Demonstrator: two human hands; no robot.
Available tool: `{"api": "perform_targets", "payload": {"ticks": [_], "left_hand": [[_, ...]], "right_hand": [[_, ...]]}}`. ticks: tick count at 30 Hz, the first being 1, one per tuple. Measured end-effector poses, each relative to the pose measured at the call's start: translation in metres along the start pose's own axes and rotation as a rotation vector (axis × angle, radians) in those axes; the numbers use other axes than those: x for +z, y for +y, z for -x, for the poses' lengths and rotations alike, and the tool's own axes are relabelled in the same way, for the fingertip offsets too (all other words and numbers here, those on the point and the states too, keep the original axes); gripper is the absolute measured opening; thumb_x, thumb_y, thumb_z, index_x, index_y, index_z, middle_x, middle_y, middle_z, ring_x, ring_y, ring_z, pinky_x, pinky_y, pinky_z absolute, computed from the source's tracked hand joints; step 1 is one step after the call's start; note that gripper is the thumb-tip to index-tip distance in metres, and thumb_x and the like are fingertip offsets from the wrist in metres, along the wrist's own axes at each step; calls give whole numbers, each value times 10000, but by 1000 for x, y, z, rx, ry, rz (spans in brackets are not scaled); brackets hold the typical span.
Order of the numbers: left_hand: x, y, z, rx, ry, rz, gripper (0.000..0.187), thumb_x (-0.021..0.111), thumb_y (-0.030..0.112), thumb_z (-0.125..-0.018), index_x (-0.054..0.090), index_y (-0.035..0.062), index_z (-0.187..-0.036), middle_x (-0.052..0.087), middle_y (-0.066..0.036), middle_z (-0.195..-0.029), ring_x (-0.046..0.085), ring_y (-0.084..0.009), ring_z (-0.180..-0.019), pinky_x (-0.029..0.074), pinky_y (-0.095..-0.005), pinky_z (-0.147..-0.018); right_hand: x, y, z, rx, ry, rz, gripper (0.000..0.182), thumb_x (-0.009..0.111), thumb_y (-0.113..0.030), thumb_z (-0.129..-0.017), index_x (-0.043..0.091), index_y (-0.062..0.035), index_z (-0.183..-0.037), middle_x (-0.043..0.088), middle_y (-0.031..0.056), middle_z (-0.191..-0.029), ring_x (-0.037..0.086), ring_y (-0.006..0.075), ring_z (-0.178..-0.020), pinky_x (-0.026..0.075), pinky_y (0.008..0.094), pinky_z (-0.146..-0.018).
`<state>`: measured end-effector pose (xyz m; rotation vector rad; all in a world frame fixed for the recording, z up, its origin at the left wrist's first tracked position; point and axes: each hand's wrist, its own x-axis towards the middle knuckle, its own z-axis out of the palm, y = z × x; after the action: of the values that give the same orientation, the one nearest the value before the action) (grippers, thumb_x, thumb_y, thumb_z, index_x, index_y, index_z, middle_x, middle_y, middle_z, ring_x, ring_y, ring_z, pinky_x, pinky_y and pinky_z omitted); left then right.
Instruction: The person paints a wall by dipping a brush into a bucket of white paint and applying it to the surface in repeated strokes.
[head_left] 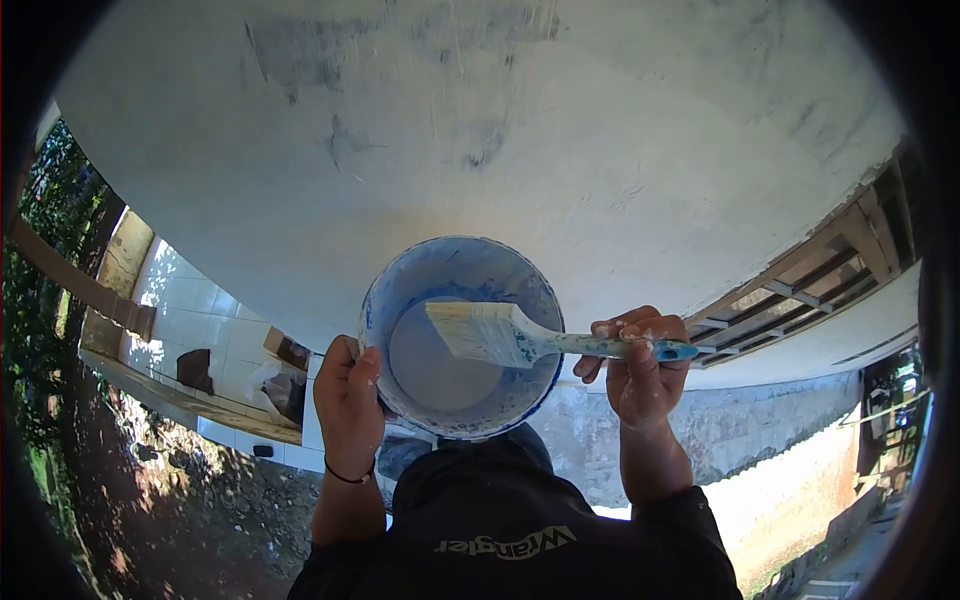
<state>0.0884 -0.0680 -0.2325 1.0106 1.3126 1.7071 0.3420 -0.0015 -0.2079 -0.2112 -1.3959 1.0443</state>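
Observation:
A blue bucket (548,300) smeared with white paint is held up in front of my chest. My left hand (347,392) grips its left rim, thumb on the near side. Pale, thin-looking paint (440,375) lies in the bottom. My right hand (640,362), spotted with white, is closed around the handle of a wide paintbrush (480,330). The brush lies level over the bucket's opening, its bristles pointing left and coated whitish. Part of the handle is hidden by my fingers.
A whitish wall (620,180) with dark scuffs and patches stands close ahead. A barred window (820,275) is at the right. On the left are a tiled ledge (200,310) with a plastic bag (270,385) and a box (287,347), and rough ground (230,520) below.

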Motion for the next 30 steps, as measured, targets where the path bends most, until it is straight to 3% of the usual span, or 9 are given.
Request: {"api": "perform_targets", "payload": {"ticks": [9,14,16,20,30], "left_hand": [[0,-3,-9,36,-4,2,275,501,174,-893,359,72,-680,339,48,-584,265,-14,-552,238,-189,-470],[1,3,-9,38,-18,32,265,509,193,-892,381,65,-697,376,42,-578,296,-7,-515,251,-176,-448],[3,6,-8,16,-13,57,259,509,193,-891,387,64,-702,385,40,-579,300,-5,-504,254,-173,-438],[0,1,-8,17,-21,40,258,513,203,-891,395,63,-708,396,39,-582,296,1,-479,250,-170,-411],[2,1,-5,11,-50,31,241,517,214,-894,431,43,-747,415,37,-600,315,-10,-537,261,-179,-468]], "right_hand": [[-2,-3,-9,-111,22,-26,99,477,-79,-907,485,-9,-978,577,189,-891,655,240,-608,535,286,-451],[-7,6,-11,17,-27,131,137,460,-140,-930,498,-17,-976,574,160,-867,647,232,-634,549,295,-401],[-7,7,-13,-63,6,-71,134,451,-134,-932,506,-22,-981,576,160,-880,647,234,-690,543,296,-386],[-4,1,-13,8,21,43,108,487,-83,-908,504,-15,-989,603,183,-881,650,243,-586,526,288,-439],[-8,3,-10,40,-20,70,98,508,-76,-896,513,-7,-966,590,191,-863,645,222,-587,479,242,-407]]}}
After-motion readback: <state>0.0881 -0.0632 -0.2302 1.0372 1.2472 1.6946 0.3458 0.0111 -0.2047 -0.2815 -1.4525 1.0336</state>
